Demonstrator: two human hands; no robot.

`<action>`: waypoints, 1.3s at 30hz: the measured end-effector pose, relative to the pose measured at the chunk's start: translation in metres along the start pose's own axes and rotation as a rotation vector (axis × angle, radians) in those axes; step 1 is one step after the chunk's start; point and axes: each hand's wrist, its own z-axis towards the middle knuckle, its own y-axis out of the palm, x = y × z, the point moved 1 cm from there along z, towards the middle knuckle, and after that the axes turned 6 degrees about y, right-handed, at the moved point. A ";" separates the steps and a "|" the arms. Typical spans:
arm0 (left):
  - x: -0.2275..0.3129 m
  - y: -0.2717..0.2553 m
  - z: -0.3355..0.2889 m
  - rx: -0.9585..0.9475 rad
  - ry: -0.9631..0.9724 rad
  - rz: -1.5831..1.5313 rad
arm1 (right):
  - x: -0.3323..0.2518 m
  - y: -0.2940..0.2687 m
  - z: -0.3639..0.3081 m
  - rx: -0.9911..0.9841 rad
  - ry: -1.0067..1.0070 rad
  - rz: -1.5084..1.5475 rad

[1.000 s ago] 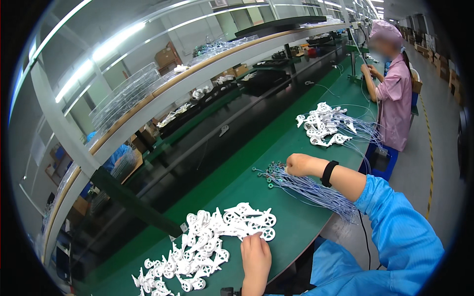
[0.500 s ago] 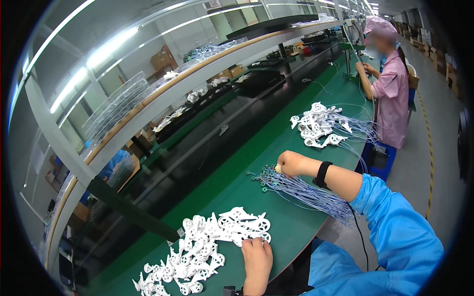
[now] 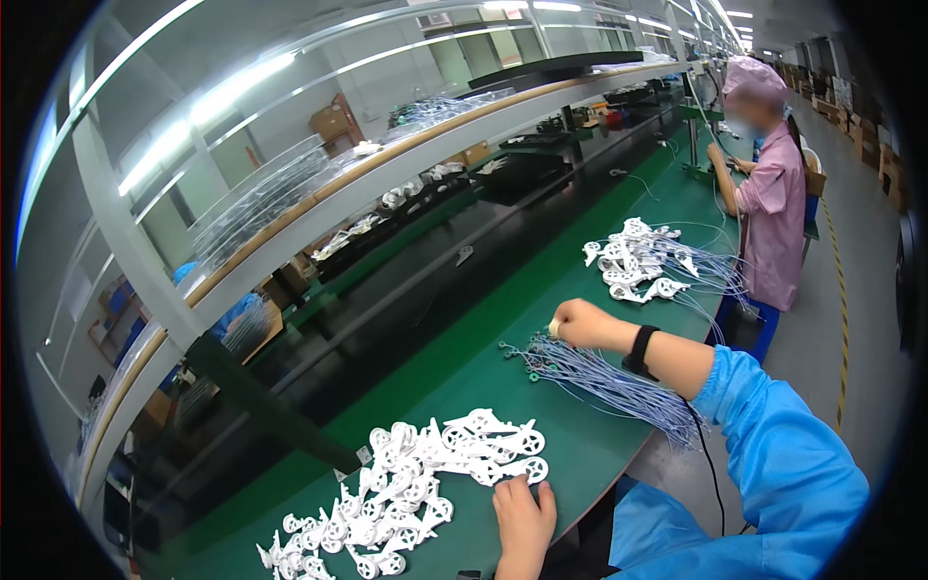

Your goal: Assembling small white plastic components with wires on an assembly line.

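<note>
Since half a second ago, the left hand (image 3: 525, 527) has parted its fingers a little beside the nearest white wheeled piece (image 3: 536, 471), while the right hand (image 3: 585, 324) stays bent over the ends of the cable bundle (image 3: 619, 382). Farthest left, a pale post (image 3: 121, 208) stands by a long shelf (image 3: 333, 193), which carries stacked clear trays (image 3: 261, 193). Next, a loose heap of white pieces (image 3: 416, 459) spreads along the near part of the green counter (image 3: 580, 445), and that nearest piece lies at its right end. Against it are the left fingertips; this grip is partly open, and whether it has hold of the piece I cannot tell. Further right, the cables lie side by side on the counter, small ringed ends pointing left and tails reaching over the edge. Above those ends, the right grip is drawn together, a pale yellow tip showing at the fingers; I cannot tell if a cable is pinched there. Beyond this hand sits a second heap of white pieces (image 3: 633, 256) with thin cables trailing rightward, and past it a co-worker (image 3: 773, 222) in a pink smock and cap works beside the counter.
</note>
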 end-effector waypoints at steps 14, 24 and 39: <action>-0.004 -0.023 0.024 -0.094 0.145 0.090 | -0.105 -0.094 -0.054 0.265 -0.383 0.763; 0.006 -0.016 0.035 -0.205 0.105 0.226 | -0.100 -0.103 -0.150 0.068 -0.520 1.141; 0.012 -0.049 -0.078 0.237 -0.806 -1.863 | -0.053 -0.006 -0.220 -0.144 -0.408 1.458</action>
